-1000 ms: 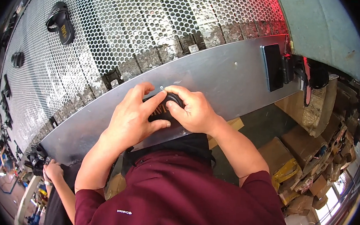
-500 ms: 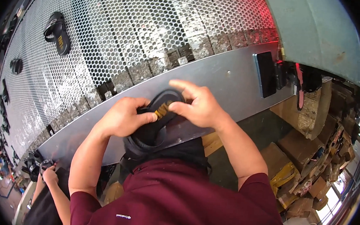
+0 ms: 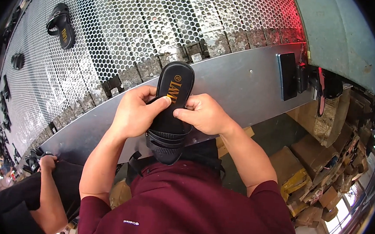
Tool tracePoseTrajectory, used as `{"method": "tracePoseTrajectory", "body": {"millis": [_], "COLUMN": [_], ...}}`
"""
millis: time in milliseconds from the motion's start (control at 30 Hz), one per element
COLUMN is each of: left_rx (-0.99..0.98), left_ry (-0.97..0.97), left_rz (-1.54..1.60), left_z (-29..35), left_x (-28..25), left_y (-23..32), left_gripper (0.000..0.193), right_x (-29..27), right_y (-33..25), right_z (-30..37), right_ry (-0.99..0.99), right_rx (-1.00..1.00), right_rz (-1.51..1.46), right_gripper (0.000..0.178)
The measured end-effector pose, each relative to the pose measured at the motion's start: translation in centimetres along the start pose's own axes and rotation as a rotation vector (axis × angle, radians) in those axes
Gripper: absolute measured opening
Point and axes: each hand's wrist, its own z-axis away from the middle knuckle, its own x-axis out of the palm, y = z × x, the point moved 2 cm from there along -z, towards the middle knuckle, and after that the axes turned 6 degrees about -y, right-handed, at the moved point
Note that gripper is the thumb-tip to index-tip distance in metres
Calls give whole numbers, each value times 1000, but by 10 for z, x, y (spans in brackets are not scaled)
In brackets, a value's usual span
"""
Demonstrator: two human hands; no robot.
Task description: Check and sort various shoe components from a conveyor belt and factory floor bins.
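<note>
1. A black sandal [image 3: 170,118] is held over the metal desk [image 3: 238,88], heel toward 12 o'clock, straps toward 6.
2. Its left edge is pinched by the left grip [image 3: 136,113], at 9 o'clock; its right by the right grip [image 3: 207,116], at 3.
3. At 10 o'clock, another sandal [image 3: 65,33] is borne by the mesh [image 3: 116,19].

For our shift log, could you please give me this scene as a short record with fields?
Left hand: grips the black sandal at its left side
Right hand: grips its right side
Sandal position: straps toward the person, heel end away
Metal ledge: beneath the hands; phone lies at right
Honeycomb surface: beyond the ledge; another sandal lies at left
Co-worker's hand: far left
</note>
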Motion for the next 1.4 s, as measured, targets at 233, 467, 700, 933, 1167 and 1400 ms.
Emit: {"method": "tracePoseTrajectory", "body": {"millis": [233,467,700,933,1167,1400], "left_rx": [75,200,0,39,33,-8], "left_ry": [-96,-402,-158,-123,-92,51], "left_rz": [441,802,928,932,911,851], "left_z": [-4,38,36,40,35,25], "left_x": [0,37,60,69,76,79], "left_y": [-12,-72,-61,-59,-48,-42], "left_gripper": [33,72,30,32,32,26], "right_x": [-3,-22,-21,-23,-30,-31], "right_y": [-7,-16,-18,-14,-7,-18], "right_z": [5,14,16,19,21,26], "right_ry": [70,129,82,-1,55,70], "right_rx": [-82,-99,-102,-26,-89,-22], "right_rz": [-89,-150,-157,-61,-31,-33], "right_gripper": [20,21,22,21,19,20]}}
